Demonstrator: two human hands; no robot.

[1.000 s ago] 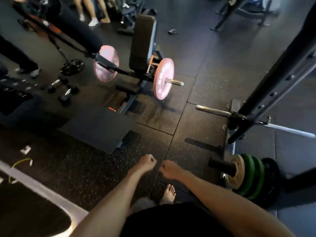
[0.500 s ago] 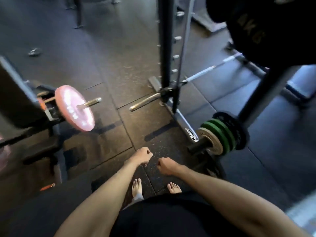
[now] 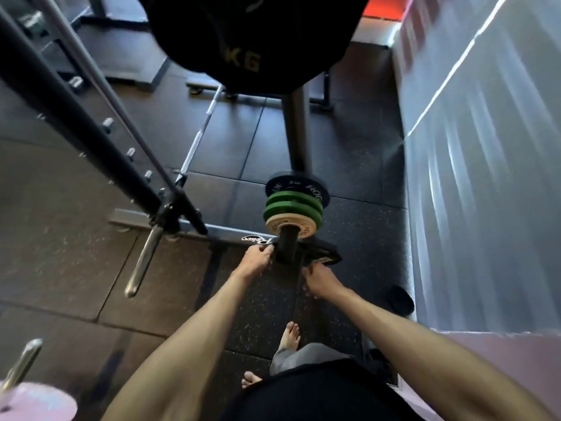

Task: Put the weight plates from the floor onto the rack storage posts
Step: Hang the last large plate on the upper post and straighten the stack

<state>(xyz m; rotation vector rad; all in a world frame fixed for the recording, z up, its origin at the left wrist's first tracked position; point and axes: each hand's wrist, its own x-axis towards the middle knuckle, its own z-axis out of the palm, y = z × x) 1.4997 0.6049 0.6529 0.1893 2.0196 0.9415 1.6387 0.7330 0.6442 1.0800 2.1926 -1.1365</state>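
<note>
Black plate (image 3: pixel 324 252) edge in left hand (image 3: pixel 255 261)

Dim gym scene, lit mostly from the right edge, where a pale wall (image 3: pixel 485 208) glows and smears into motion streaks. The dark floor (image 3: pixel 76 244) holds soft shadows. A huge black plate (image 3: pixel 243 41) at the top is close and soft-focused. Wide-angle distortion bows the rack upright (image 3: pixel 76 117); the pink plate (image 3: pixel 36 402), bottom left corner, seems blurred.
</note>
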